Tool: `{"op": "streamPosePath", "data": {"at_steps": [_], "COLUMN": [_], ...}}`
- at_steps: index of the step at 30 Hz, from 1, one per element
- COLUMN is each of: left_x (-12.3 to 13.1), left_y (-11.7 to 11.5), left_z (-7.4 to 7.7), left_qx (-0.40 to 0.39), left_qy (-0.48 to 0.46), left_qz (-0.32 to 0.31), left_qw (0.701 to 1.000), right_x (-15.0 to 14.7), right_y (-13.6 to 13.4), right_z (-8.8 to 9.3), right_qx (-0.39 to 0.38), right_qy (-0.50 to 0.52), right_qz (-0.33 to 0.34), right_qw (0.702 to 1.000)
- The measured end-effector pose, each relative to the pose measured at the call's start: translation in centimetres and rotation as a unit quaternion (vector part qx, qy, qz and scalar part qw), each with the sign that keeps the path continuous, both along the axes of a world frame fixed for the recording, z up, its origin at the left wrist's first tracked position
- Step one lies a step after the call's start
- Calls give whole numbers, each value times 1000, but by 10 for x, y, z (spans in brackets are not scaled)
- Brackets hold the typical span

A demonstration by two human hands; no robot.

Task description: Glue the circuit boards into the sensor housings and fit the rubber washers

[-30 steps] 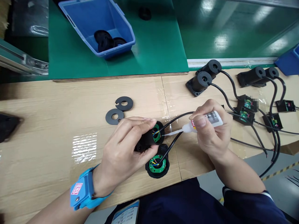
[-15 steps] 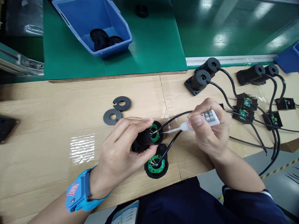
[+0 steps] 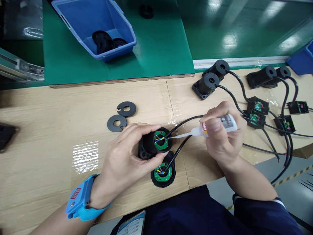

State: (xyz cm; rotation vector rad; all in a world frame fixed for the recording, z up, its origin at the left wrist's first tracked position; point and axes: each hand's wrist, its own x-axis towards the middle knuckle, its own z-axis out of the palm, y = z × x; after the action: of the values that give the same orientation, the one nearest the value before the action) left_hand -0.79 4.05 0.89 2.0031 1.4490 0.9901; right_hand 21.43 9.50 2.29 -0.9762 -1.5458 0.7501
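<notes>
My left hand (image 3: 130, 156) is closed around a black cylindrical housing (image 3: 148, 145), tilted so its open end faces right. Inside that end sits a green ring-shaped circuit board (image 3: 159, 146) with thin coloured wires and a black cable running out. Pinched in my right hand (image 3: 223, 140) is a small white glue bottle (image 3: 201, 130), its long thin nozzle pointing left with the tip at the housing's rim. Just below, a second black housing (image 3: 156, 182) lies with its own green board and cable showing. Two grey-black slotted discs (image 3: 117, 123) rest left of my left hand, partly overlapping.
A blue bin (image 3: 134, 44) holding black parts stands on a raised green board (image 3: 161, 62). At right are several capped black housings (image 3: 207, 84), cabled to small black boxes with circuit boards (image 3: 255, 119). Another blue bin (image 3: 300, 60) stands at the far right.
My left hand has turned the housing slightly, so more of its board and body shows. The glue bottle has shifted a little to the right, its nozzle tip still at the rim.
</notes>
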Motion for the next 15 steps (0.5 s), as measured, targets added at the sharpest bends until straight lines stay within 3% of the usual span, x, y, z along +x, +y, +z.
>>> {"op": "streamPosePath", "data": {"at_steps": [6, 15], "left_x": [0, 2], "left_y": [3, 1], "left_z": [1, -2], "left_qx": [-4, 39], "left_qy": [14, 35], "left_qz": [-11, -8], "left_qw": [1000, 999], "right_x": [-1, 2], "right_y": [3, -3], "right_z": [-3, 8], "right_qx": [-21, 0], "right_qy": [40, -60], "right_qz": [-9, 14], "right_qw": [999, 998]}}
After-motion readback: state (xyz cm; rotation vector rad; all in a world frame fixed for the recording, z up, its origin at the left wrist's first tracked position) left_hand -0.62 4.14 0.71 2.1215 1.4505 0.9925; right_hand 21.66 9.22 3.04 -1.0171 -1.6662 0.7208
